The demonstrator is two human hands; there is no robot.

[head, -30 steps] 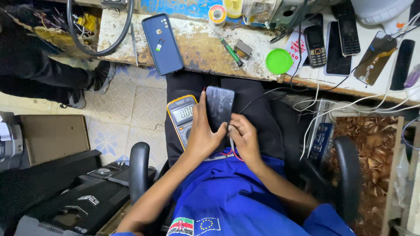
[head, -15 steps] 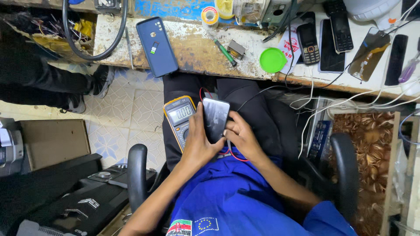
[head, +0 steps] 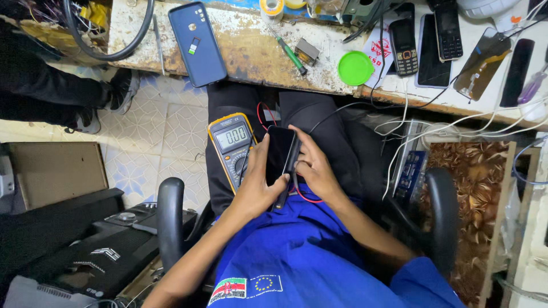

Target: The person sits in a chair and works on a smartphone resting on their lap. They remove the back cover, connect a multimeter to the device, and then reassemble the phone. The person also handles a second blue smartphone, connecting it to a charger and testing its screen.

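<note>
On the lap, beside a yellow multimeter point(head: 231, 144), the left hand point(head: 257, 191) and right hand point(head: 313, 171) clamp their fingers point(head: 301, 147) around a black smartphone point(head: 281, 157), its lower end seemingly hidden behind 2 palms.

- I see a phone repair workshop: worn workbench point(head: 251, 54) strewn with mobile phones point(head: 425, 37), a screwdriver point(head: 292, 55), cables.
- A yellow multimeter point(head: 231, 145) rests on my lap.

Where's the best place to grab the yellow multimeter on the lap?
Probably pinch the yellow multimeter across its long rubber-cased sides near the display end, coming from above on the left. The left hand covers its lower right, and the dark phone blocks the right.
</note>
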